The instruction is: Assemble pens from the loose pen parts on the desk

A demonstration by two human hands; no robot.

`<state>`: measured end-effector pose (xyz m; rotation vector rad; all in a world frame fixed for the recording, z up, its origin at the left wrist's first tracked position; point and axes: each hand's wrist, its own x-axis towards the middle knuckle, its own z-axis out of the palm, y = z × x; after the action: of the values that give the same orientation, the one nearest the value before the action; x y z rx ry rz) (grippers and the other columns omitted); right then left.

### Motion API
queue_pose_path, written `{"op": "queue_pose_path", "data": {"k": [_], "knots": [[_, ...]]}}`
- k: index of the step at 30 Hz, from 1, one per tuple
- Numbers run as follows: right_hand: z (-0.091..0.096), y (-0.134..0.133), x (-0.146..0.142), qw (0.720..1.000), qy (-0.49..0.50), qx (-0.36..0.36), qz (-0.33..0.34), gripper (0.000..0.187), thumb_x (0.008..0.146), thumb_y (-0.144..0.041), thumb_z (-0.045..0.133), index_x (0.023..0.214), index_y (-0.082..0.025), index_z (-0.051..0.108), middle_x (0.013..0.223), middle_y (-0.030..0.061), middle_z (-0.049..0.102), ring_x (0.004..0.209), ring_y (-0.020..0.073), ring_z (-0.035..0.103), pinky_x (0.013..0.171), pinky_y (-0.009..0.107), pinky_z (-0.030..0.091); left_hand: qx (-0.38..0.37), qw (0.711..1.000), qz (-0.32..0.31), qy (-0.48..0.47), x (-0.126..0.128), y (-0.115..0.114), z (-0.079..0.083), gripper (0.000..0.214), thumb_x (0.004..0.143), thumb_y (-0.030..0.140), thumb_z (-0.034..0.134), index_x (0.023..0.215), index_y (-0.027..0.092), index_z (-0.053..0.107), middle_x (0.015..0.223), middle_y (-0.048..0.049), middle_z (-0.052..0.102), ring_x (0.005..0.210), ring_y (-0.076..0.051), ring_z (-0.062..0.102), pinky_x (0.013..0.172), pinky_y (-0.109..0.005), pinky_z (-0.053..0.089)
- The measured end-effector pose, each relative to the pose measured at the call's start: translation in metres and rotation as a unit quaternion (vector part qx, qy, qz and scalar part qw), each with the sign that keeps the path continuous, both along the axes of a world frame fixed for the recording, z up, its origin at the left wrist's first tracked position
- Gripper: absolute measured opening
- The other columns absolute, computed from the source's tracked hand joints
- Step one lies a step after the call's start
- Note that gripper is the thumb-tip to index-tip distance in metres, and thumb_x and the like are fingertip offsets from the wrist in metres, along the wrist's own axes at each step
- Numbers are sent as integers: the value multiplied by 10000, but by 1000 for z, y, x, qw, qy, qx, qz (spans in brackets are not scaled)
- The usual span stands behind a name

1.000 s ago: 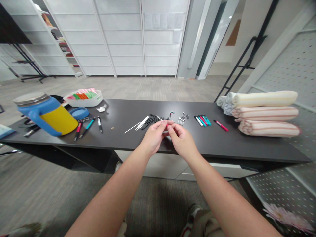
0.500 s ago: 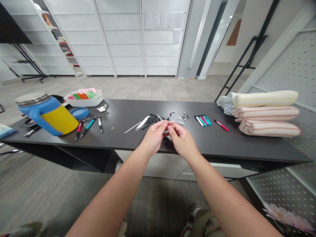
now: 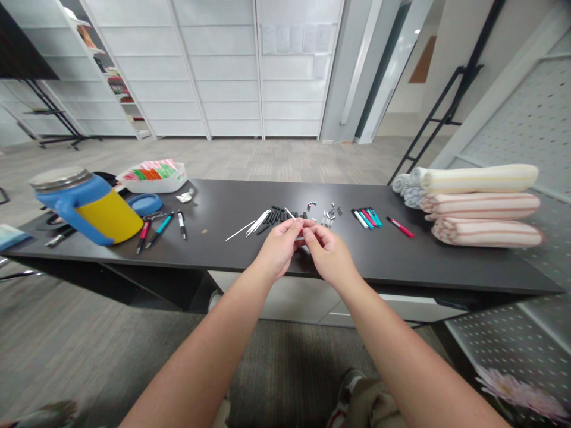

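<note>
Head view looks forward and down at both hands, raised together just above the near edge of the counter (image 3: 375, 261), about midway along it. The left hand (image 3: 279, 248) and the right hand (image 3: 330, 255) meet at the fingertips, their fingers clenched in a tight pinch on a slim pen part (image 3: 291, 214). Its thin white end points away from the person toward the far edge, and a spot of red shows at the right hand's fingers, though the piece is too small to make out fully.

Just beyond the hands lie a loose bunch of white sticks (image 3: 257, 222), a single longer white stick (image 3: 239, 230) and a row of black pen barrels (image 3: 276, 215). Small silver pen parts (image 3: 329, 217) sit to the right of these, followed by a cluster of colored pens (image 3: 366, 218) and a pink marker (image 3: 400, 226). Rolled striped towels (image 3: 479, 208) are stacked at the right end.

Toward the left end are three loose pens (image 3: 159, 230), scissors (image 3: 154, 216), a blue lid (image 3: 143, 204), a white tray (image 3: 151, 185) of colored items and a blue-and-yellow mug (image 3: 89, 205).
</note>
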<state>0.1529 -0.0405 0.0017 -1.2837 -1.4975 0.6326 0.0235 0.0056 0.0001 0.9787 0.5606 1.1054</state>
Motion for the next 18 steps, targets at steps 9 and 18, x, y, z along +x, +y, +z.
{"op": "queue_pose_path", "data": {"k": [9,18], "knots": [[1,-1,-1,1000,15,-15,7,331,1020,-503,594,1004,-207,741,970,55,781,874,231,688,812,347,507,-1,1000,-3,0,0,0,0,346,881,496,790,941,155,794,916,-70,741,918,-187,668,886,-322,502],[1,-1,-1,1000,4,-16,8,325,1026,-498,583,992,-212,733,1021,61,795,916,239,703,819,348,517,-3,1000,-1,1,0,0,0,331,890,483,783,943,156,787,907,-69,739,917,-190,667,891,-326,493]]}}
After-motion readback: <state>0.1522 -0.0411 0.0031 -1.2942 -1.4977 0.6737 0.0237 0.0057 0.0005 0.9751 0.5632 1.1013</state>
